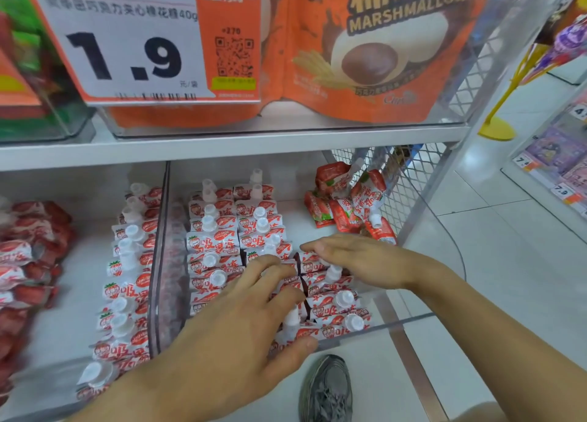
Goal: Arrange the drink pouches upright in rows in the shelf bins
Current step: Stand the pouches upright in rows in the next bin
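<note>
Head view: left hand (241, 320) and right hand (352, 256) spread flat, pressing the upright pouches (330, 297); uneven pressure risks toppling rows; loose heap (346, 199) unsorted behind.

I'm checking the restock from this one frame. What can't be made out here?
- Pouches under the left hand and right hand, head view: the hands cover them, so neither their stance nor any grip shows.
- Loose pouches at the back right of the bin: a jumbled, overlapping heap, count unclear.
- Small print on the price tag: blurred.
- Red packs at far left: blurred, cut by the frame edge.
</note>
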The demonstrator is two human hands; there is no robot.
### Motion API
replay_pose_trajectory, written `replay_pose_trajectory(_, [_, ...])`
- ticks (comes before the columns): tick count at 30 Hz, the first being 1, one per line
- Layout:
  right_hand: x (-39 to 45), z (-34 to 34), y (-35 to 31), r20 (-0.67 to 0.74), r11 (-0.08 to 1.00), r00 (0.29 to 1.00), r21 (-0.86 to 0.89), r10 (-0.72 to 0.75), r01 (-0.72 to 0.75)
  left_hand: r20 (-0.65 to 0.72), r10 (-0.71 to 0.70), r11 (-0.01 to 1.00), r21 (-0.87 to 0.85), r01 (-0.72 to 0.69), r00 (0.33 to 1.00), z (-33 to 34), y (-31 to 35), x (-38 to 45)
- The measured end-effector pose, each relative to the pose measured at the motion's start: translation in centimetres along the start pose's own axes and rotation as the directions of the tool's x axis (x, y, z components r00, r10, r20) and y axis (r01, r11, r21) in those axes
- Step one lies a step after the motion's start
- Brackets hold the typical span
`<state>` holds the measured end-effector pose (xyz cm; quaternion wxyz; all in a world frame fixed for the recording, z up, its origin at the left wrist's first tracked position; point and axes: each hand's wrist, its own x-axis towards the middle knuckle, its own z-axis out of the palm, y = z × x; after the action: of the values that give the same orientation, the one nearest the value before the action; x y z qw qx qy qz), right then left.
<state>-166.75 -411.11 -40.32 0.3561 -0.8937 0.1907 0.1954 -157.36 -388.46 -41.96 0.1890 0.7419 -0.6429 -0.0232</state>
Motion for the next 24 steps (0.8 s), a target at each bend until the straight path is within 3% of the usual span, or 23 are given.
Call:
replay_pose_trajectory(9, [0.0,0.5,-0.7,0.032,0.996,0.998,-0.078,0.048,-0.045,0.006,0.024,1.000,-0.001,-0.024,1.000,-0.3,-0.2,0.1])
replay_pose_trajectory(14, [-1.0,-0.7,-2.0,0.104,0.981,0.987,0.142,0.119,-0.133,0.002,0.018,1.000,-0.025,-0.018,1.000,-0.1,-0.2,0.0])
replay_pose_trajectory(15, [-1.0,-1.1,-2.0,0.038,0.983,0.992,0.135,0.122,-0.126,-0.001,0.019,0.999,-0.033,-0.019,1.000,-0.1,-0.2,0.0])
replay_pose_trajectory(17, [-0.5,-1.9,-1.5,-0.243,0.996,0.967,0.071,0.074,-0.059,-0.004,0.025,0.999,-0.030,-0.025,1.000,-0.1,-0.2,0.0])
replay_pose_trajectory(20, [0.4,-3.8,-0.1,-0.661,0.987,0.746,-0.160,-0.085,-0.029,-0.008,0.023,0.999,-0.031,-0.023,1.000,0.0,-0.2,0.0])
replay_pose_trajectory(21, [0.8,-4.4,0.4,-0.713,0.963,0.691,-0.254,-0.120,-0.095,-0.010,0.024,0.999,-0.037,-0.024,1.000,0.0,-0.3,0.0])
replay_pose_trajectory(22, [1.1,-4.7,0.7,-0.726,0.929,0.678,-0.319,-0.113,-0.186,-0.011,0.026,0.999,-0.044,-0.027,1.000,0.0,-0.3,0.0])
replay_pose_trajectory(24, [1.9,-4.3,1.0,-0.673,0.814,0.740,-0.429,0.002,-0.392,-0.016,0.032,0.998,-0.055,-0.033,0.999,0.1,-0.4,0.0])
